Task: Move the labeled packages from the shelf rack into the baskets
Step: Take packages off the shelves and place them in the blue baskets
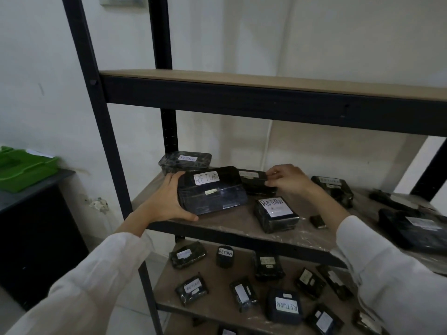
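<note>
In the head view the picking step is under way. The left hand (167, 201) grips the left end of the big RETURN package (211, 192), which lies near the front edge of the rack's middle shelf (229, 228). The right hand (285, 180) seems to pinch the edge of a flatter package (254, 183) just behind it, though blur hides the fingertips. Next, I judge, both packages must be lifted clear and carried left to the green basket (24, 170) on the counter (36, 192).

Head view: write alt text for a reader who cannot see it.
A person's left hand grips a large black package labelled RETURN on a shelf rack, while the right hand pinches a smaller package behind it. More labelled packages lie around and below; a green basket sits far left.
</note>
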